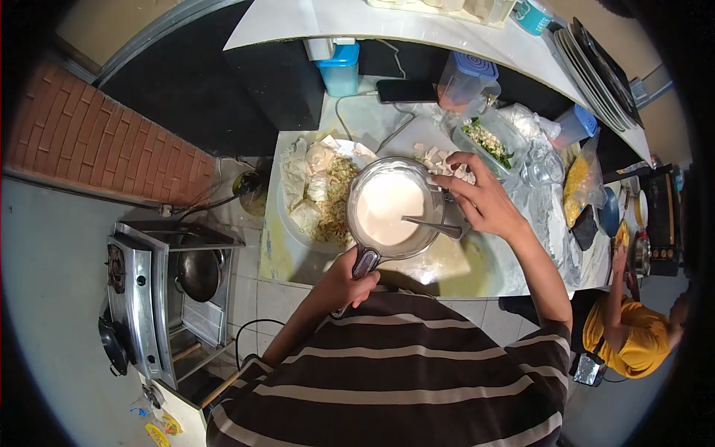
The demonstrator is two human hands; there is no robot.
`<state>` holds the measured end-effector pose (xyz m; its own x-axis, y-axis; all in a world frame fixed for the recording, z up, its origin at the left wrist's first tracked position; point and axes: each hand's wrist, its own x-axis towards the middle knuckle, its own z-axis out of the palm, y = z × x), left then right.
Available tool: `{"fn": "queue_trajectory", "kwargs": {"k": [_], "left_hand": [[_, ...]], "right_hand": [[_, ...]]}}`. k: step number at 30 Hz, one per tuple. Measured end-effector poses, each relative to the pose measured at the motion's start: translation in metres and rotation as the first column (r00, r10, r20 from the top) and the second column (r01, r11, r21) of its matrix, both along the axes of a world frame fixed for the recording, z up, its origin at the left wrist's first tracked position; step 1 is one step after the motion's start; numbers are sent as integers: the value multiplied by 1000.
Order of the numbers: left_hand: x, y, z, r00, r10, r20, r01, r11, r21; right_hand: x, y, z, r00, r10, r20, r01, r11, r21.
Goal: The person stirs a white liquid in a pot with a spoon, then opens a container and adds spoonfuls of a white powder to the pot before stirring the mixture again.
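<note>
My left hand (348, 279) is closed around the dark handle of a saucepan (356, 240). The pan holds a thick, pale cream batter (383, 205), and a metal spoon (436, 226) leans in it with its handle over the right rim. My right hand (484, 197) is at the pan's right side, fingers apart and fingertips right at the rim. Small pale cut pieces (456, 167) lie just beyond those fingers on a white sheet. Left of the pan, a large white plate (296, 232) carries chopped greenish filling (335, 197) and folded pale wrappers (304, 216).
Behind stand a plastic tub of chopped greens (488, 141), lidded containers (465, 78) and a phone (407, 91). Plastic bags (581, 182) cover the right. A shelf (417, 22) overhangs the back. A stove (134, 298) stands at left; another person (633, 335) works at far right.
</note>
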<state>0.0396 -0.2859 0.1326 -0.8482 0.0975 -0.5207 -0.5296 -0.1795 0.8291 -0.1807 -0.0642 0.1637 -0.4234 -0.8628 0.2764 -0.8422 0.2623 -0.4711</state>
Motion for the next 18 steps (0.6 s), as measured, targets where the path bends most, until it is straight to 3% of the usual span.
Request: {"fn": "queue_trajectory", "kwargs": {"k": [5,8,9,10,11,12,13,14,15,16,17,18], "left_hand": [[1,1,1,1000,10,-15,-10,1000,8],[0,1,-2,999,23,-28,-23,1000,-2],[1,1,-2,999,29,-33,-30,1000,-8],[0,0,-1,999,39,-37,-40,999,-12],[1,0,1,999,25,-46,-26,999,-24],[1,-2,3,998,14,-55,-16,999,-36],[0,-4,5,997,35,-62,-37,999,-39],[0,-5,8,998,32,-48,-33,999,-19],[0,-5,9,999,38,-34,-37,999,4],[1,-5,8,997,72,-32,-71,997,8],[0,-5,7,996,85,-9,-85,996,-1],[-3,-6,5,996,92,12,-92,996,-11]], "right_hand": [[1,2,3,999,-30,-39,28,999,-40],[10,2,1,993,-59,106,72,989,-132],[11,6,-9,919,-19,393,145,945,-293],[12,10,-17,768,78,635,254,874,-415],[13,18,-21,700,163,695,284,830,-481],[24,22,-25,605,261,753,430,688,-585],[35,30,-17,646,346,681,456,541,-707],[49,45,-6,631,247,735,647,355,-674],[58,66,14,806,274,525,457,277,-845],[68,133,-5,874,105,474,480,-45,-876],[85,113,56,990,29,139,139,-30,-990],[98,106,103,793,-602,-92,-38,102,-994]]}}
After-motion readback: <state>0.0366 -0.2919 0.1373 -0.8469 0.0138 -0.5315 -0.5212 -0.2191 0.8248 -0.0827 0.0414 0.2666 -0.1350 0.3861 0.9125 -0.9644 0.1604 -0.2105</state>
